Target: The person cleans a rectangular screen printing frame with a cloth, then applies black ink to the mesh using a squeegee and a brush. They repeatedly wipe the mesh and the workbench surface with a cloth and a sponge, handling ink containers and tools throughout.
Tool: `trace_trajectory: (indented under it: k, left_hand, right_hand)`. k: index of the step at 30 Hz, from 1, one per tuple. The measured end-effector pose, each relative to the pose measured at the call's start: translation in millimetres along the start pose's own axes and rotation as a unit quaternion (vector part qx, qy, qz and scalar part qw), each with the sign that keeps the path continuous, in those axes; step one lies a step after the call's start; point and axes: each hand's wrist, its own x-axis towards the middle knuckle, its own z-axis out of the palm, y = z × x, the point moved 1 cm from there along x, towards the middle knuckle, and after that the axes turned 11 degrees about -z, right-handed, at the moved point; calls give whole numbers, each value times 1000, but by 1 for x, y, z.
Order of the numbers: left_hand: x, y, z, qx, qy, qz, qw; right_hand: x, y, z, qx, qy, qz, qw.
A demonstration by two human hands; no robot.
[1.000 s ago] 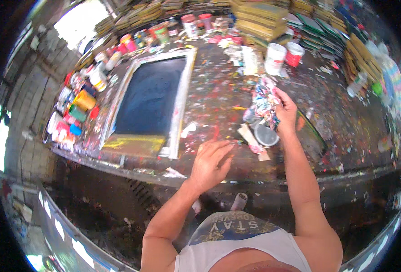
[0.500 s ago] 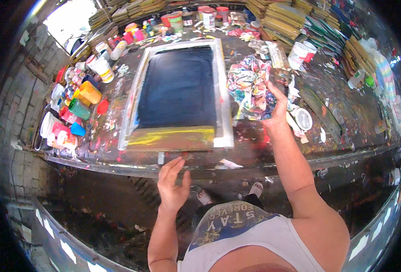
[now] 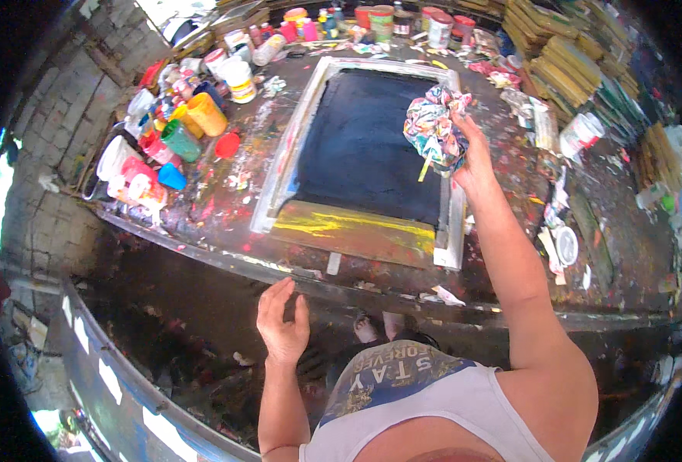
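Note:
My right hand (image 3: 473, 150) is closed round a crumpled, paint-stained rag (image 3: 433, 123) with many colours. It holds the rag over the right side of a dark blue-black panel (image 3: 360, 138). A pale rectangular frame (image 3: 450, 245), which looks like a printing screen, surrounds that panel on the worktable. Across its near end runs a brown band (image 3: 352, 231) smeared with yellow. My left hand (image 3: 283, 319) is empty, its fingers stretched and the thumb apart, just in front of the table's near edge. Whether the rag touches the panel I cannot tell.
Coloured paint pots (image 3: 206, 115) crowd the table's left side, with a white tub (image 3: 237, 79) behind them. More containers line the back. Stacked boards (image 3: 564, 73) and a white bucket (image 3: 582, 132) stand at the right, near a round white lid (image 3: 566, 246).
My right hand has carried the rag leftward from beside the frame to over its right part. The view has turned, so the table appears shifted right. My left hand stays open and low.

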Motion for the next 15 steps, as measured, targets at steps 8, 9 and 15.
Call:
trace_trajectory:
  k: [8, 9, 15]
  left_hand:
    - [19, -42, -46, 52, 18, -37, 998]
    - [22, -53, -49, 55, 19, -39, 998]
    - [61, -139, -62, 65, -14, -42, 997]
  right_hand:
    - [75, 117, -66, -726, -159, -199, 639]
    - [82, 128, -68, -741, -186, -206, 612]
    - [59, 197, -47, -828, -252, -130, 483]
